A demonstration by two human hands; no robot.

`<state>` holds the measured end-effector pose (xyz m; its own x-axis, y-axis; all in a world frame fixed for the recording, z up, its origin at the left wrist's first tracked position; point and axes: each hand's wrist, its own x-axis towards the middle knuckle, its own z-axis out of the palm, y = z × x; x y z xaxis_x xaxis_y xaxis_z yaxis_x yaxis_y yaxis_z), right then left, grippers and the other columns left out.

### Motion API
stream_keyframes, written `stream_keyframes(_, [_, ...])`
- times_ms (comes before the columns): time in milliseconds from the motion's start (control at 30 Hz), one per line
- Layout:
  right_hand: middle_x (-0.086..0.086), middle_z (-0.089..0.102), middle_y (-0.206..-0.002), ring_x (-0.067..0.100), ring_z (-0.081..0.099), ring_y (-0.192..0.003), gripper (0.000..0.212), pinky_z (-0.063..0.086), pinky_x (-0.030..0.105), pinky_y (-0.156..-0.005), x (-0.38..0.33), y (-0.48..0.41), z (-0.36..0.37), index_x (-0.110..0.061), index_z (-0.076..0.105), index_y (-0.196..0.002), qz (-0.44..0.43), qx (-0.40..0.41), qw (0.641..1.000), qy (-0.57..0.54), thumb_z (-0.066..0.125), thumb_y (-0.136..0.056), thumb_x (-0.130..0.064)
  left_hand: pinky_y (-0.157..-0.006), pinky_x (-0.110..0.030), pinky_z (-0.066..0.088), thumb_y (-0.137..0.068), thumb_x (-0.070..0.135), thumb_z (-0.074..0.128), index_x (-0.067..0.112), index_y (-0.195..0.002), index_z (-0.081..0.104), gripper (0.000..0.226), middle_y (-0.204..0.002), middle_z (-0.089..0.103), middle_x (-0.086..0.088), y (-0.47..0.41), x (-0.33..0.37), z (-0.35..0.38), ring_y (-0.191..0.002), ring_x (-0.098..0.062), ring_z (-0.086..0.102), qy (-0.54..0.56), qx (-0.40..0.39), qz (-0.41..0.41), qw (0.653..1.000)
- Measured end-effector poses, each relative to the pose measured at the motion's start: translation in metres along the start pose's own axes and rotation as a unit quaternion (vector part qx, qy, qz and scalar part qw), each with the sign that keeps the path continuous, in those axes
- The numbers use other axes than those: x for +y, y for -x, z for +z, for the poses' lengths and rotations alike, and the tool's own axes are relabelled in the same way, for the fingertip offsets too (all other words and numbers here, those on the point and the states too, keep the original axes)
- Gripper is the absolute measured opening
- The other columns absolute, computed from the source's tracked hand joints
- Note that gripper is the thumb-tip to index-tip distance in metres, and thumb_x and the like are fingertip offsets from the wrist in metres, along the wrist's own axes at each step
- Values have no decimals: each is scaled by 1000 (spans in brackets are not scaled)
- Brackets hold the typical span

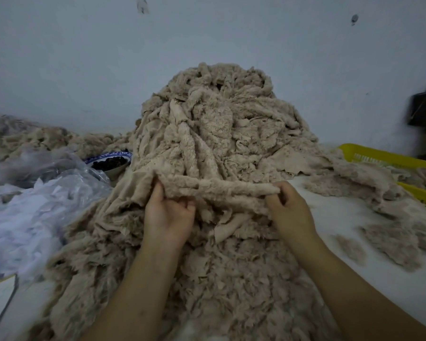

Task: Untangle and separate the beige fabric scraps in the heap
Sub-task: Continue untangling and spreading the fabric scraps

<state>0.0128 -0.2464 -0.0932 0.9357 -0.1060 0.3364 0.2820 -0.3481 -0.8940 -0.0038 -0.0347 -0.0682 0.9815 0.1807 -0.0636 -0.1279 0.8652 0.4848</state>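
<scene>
Plastic wrap [22, 217], pale and crumpled, toward the left edge of the tabletop [342, 217]. Blue-rimmed bowl [108, 159] with dark contents behind it, just beside the foot of the heap. Heap of beige fabric scraps [219, 124] piled high mid-tabletop, spilling down to the near edge. Left hand [169, 217] at the heap's front, grip closed on one end of a fluffy beige strip [219, 188]. Strip stretched roughly level between both hands, lying against the heap. Right hand [290, 210], grip pinching the other end. Loose scraps [391, 237] toward the right edge. Yellow basket [389, 158] at the far right corner, partly under scraps.
</scene>
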Motion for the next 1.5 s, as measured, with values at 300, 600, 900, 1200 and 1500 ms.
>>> stream_keyframes(300, [-35, 55, -99, -13, 53, -89, 35, 43, 21, -89, -10, -3, 2, -27, 54, -133, 132, -58, 942, -302, 50, -102, -40, -71, -32, 58, -92, 15, 53, 16, -77, 77, 29, -88, 70, -7, 4, -17, 6, -77, -18, 69, -183, -33, -16, 982])
stream_keyframes(600, [14, 70, -84, 28, 65, -79, 27, 52, 40, -73, -19, 6, 8, -26, 73, -77, 51, -56, 971, -227, 60, -97, -39, -49, -18, 50, -90, 44, 67, 32, -77, 76, 20, -67, 73, 3, 29, -46, 14, -56, -8, 66, -530, -149, 2, 835])
stream_keyframes(900, [-7, 40, -55, 8, 31, -44, 32, 29, 22, -44, -19, 4, -5, -29, 67, -87, 24, -41, 967, -249, 48, -98, -51, -60, -33, 60, -94, 34, 55, 6, -99, 78, 37, -100, 77, -14, 17, -20, 10, -84, -24, 76, -186, -83, -78, 976])
stream_keyframes(1200, [-19, 69, -66, -3, 62, -64, 28, 46, 12, -55, -16, 22, 22, -36, 66, -73, 6, -171, 984, -44, 59, -94, -19, -61, -21, 55, -94, 31, 52, 21, -78, 80, 34, -76, 74, 1, 29, -47, 16, -68, -7, 70, -394, -161, -49, 904])
stream_keyframes(1500, [-2, 72, -97, 11, 68, -82, 24, 48, 19, -63, -2, -2, -3, -24, 64, -99, 98, -12, 985, -142, 51, -100, -44, -73, -25, 51, -99, 27, 52, 12, -97, 73, 26, -96, 78, -2, 4, -29, 0, -82, -10, 73, -324, 35, 64, 943])
